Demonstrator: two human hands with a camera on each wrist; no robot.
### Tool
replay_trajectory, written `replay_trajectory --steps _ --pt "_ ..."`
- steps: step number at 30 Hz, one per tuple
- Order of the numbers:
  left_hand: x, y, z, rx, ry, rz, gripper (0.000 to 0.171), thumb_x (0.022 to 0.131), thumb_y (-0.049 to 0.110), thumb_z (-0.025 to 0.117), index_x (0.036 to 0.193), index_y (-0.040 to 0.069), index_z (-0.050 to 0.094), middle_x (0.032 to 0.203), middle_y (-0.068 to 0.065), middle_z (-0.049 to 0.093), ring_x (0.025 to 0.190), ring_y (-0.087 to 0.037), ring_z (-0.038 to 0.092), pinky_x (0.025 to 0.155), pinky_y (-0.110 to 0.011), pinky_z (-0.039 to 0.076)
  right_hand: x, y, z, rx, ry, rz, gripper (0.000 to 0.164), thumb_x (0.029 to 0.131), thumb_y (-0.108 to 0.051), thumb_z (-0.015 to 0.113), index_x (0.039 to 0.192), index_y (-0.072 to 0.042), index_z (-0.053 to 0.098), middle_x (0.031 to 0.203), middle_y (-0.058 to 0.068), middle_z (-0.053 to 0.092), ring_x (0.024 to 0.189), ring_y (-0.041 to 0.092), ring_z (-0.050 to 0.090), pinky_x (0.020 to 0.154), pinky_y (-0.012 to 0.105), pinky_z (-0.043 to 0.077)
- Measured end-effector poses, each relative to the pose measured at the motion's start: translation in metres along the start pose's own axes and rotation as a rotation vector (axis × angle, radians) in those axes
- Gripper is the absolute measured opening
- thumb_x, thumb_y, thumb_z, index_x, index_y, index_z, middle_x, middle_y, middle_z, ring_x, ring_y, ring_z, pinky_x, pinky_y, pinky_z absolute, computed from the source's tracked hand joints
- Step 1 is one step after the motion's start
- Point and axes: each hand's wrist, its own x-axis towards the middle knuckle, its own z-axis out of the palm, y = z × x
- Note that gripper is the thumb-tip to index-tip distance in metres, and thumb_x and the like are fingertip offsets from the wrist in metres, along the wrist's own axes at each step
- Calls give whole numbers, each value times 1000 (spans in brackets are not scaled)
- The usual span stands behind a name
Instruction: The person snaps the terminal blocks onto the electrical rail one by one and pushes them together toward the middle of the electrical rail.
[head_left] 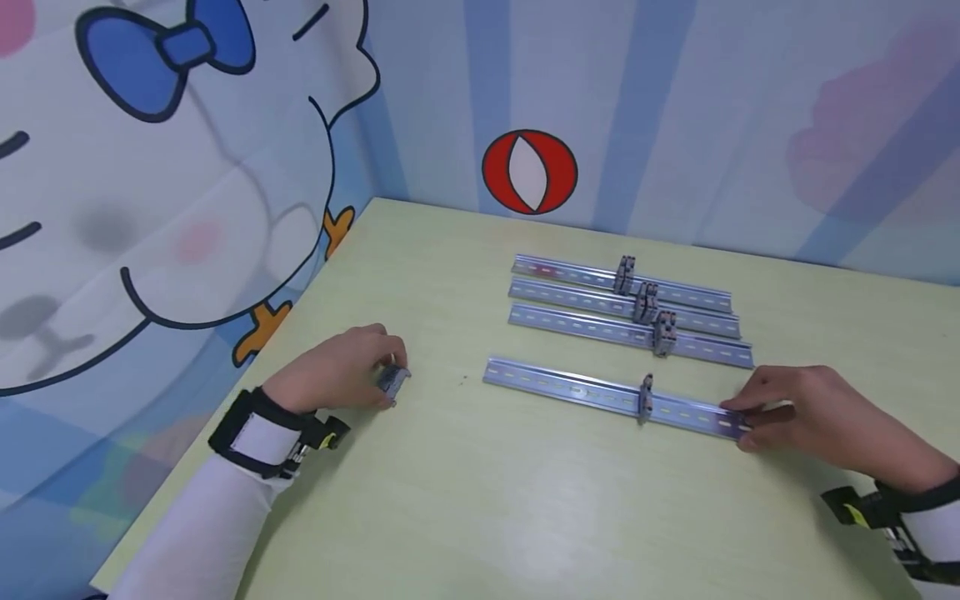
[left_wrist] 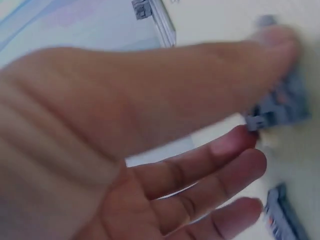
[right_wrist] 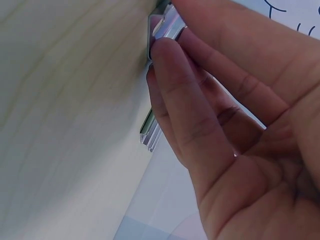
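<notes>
My left hand (head_left: 348, 367), at the left of the table, pinches a small grey terminal block (head_left: 392, 381) between thumb and fingers. In the left wrist view the thumb lies across this terminal block (left_wrist: 287, 102), and a second grey block (left_wrist: 284, 215) shows below the fingertips. With thumb and fingers, my right hand (head_left: 806, 412) grips the right end of the nearest slotted metal DIN rail (head_left: 562, 388). One thin terminal block (head_left: 646, 398) stands upright on that rail, right of its middle. The gripped rail end (right_wrist: 170, 25) shows between the fingers in the right wrist view.
Behind the nearest rail, three more DIN rails lie roughly parallel: a front one (head_left: 577, 325), a middle one (head_left: 570, 294) and a back one (head_left: 577, 271). Each carries grey terminal blocks (head_left: 664, 333). A cartoon-printed wall (head_left: 420, 100) borders the pale table (head_left: 450, 500) at the back and left.
</notes>
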Motion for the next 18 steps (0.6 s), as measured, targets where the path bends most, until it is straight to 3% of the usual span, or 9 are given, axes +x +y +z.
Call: replay_trajectory --steps 5,10,18 --pt "6 6 9 2 110 53 41 77 23 83 111 6 68 96 -5 57 79 -16 53 66 -27 47 0 0 0 8 16 -23 33 69 -16 87 100 -14 78 91 -11 64 77 -2 63 60 21 50" --pt "10 8 13 -73 201 99 37 77 13 81 112 3 71 97 -8 54 76 -16 54 65 -25 49 0 0 0 18 -2 -4 33 69 -17 87 101 -14 78 91 -10 63 78 -1 64 60 21 50" --pt "13 10 14 -138 288 95 38 78 7 80 114 -1 70 113 -12 49 80 -16 59 67 -26 52 1 -3 -1 22 -38 47 34 71 -20 86 103 -13 77 94 -8 64 80 2 65 64 22 52"
